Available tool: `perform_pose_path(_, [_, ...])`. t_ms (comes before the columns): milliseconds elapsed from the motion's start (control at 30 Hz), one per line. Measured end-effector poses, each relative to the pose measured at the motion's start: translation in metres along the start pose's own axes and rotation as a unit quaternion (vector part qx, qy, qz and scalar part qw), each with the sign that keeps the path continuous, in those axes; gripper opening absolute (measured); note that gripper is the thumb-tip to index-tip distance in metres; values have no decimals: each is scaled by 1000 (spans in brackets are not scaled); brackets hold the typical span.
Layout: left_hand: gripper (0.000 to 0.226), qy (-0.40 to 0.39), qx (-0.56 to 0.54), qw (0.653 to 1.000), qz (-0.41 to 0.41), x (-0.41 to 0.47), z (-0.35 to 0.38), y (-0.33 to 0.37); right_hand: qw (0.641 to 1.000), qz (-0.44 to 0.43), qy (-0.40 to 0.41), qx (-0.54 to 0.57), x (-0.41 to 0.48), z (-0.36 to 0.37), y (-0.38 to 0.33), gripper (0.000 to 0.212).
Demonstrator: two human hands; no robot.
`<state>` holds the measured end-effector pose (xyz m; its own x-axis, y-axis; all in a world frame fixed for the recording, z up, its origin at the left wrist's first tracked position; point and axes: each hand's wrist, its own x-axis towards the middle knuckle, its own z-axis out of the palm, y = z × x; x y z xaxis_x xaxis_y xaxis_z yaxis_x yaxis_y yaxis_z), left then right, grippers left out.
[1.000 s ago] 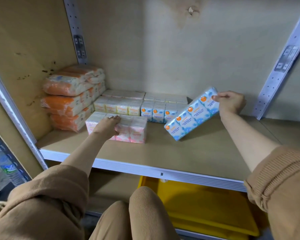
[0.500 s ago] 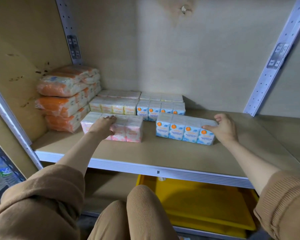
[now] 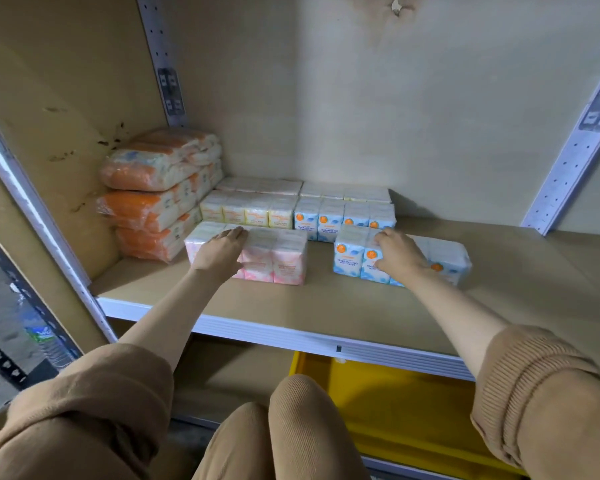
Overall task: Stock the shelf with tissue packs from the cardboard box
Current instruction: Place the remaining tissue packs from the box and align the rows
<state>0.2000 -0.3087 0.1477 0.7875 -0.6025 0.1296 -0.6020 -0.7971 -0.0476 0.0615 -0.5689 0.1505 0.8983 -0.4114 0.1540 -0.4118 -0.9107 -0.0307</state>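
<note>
Two hands work the shelf (image 3: 326,306): your left hand (image 3: 222,252) lies flat, fingers straight, on the pink tissue pack (image 3: 288,261) at the front left, while your right hand (image 3: 400,254) curls over the blue tissue pack (image 3: 349,254) near it, before rows of stocked packs (image 3: 250,211) against the back wall

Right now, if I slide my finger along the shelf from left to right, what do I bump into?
Orange packs → pink pack, left hand resting on it → blue pack, held by the right hand.
</note>
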Motion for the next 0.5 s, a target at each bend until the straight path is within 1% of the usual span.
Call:
perform_pose_path(200, [50, 7, -28, 1000, -11, 12, 9, -7, 999, -26, 23, -17, 5, 3, -7, 41])
perform_pose_path(333, [48, 15, -47, 999, -12, 31, 14, -12, 999, -40, 23, -2, 15, 5, -22, 40])
perform_pose_path(500, [43, 18, -32, 999, -37, 53, 19, -14, 998, -58, 18, 19, 34, 13, -45, 41])
